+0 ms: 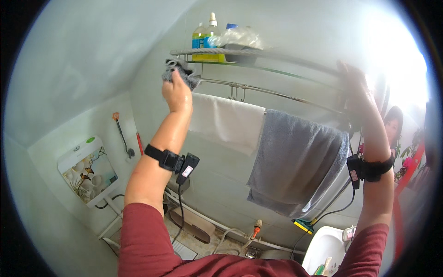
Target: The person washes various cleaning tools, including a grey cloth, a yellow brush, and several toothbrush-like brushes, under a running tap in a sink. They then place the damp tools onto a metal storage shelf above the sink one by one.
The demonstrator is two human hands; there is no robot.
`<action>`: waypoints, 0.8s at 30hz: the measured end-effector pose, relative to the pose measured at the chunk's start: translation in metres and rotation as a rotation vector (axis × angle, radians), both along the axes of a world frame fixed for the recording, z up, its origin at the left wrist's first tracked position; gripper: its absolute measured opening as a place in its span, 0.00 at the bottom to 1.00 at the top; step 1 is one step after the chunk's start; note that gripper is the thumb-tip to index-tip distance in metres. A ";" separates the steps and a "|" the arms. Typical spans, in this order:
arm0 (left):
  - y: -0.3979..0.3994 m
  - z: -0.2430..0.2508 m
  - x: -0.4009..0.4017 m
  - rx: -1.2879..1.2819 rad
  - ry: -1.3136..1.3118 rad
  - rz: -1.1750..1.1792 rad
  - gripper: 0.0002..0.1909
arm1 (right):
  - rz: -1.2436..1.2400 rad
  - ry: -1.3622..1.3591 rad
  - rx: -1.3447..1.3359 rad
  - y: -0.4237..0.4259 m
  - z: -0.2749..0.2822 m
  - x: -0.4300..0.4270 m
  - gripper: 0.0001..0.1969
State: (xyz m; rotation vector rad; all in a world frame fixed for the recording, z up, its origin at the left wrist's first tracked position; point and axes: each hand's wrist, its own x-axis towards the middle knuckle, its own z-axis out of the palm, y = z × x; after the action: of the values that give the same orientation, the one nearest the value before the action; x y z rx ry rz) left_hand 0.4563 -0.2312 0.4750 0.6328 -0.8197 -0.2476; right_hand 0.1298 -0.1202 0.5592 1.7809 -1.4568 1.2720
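My left hand (pixel 177 90) is raised and grips a crumpled grey-and-black cloth (pixel 183 74). The cloth is at the left end of a metal wall rack with a glass shelf (pixel 277 70). My right hand (pixel 356 81) is up at the rack's right end, blurred against bright glare. Whether it grips the rail there cannot be made out. Below the shelf runs a metal towel bar (pixel 277 92) with several hooks. A white towel (pixel 228 119) and a grey-blue towel (pixel 299 155) hang under it, between my arms.
Bottles (pixel 211 36) and a clear plastic bag (pixel 240 37) stand on the shelf. At lower right is a white sink (pixel 320 239) with a brush in it. A squeegee-like tool (pixel 304 225) leans near it. A toilet cistern (pixel 88 169) is at left. Cables hang from both forearm straps.
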 end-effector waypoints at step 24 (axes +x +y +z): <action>0.020 0.054 -0.141 -0.568 -1.175 0.670 0.21 | 0.218 -0.022 -0.224 0.028 -0.019 -0.014 0.15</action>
State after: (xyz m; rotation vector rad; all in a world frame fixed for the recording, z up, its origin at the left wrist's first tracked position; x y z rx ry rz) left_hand 0.3155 -0.2110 0.5292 0.4358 -1.6385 1.0412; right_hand 0.1153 -0.0925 0.5402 1.8139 -1.1037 1.5033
